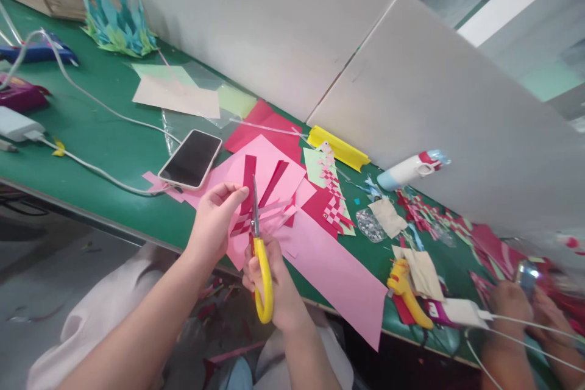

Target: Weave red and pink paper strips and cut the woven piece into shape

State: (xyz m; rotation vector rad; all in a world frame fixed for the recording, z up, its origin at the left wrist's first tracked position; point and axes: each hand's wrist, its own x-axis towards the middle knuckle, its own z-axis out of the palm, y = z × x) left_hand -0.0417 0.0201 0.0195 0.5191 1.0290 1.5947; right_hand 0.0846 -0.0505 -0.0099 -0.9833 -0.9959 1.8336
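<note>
1. Left hand (214, 219): closed, thumb and fingers pinching a dark red paper strip (249, 180), which stands up from the grip above the pink sheets (338, 274).
2. Right hand (274, 277): closed around the yellow handles of the scissors (261, 256). The blades point away from the person, at the strip's right edge; contact between blade and strip cannot be confirmed.
3. A second dark red strip (273, 183) lies to the right of the blades.
4. Smartphone (192, 159): lies screen up, left of the hands, beside a white cable (98, 169).
5. Checkered paper fish (333, 192): lies right of the hands, partly over light green paper (313, 164).
6. Farther right on the green table (114, 91): a white bottle (409, 170) on its side and a yellow glue gun (404, 289).
7. At far right, a co-worker's hands (509, 304) hold a shiny object (527, 274), too blurred to identify.
</note>
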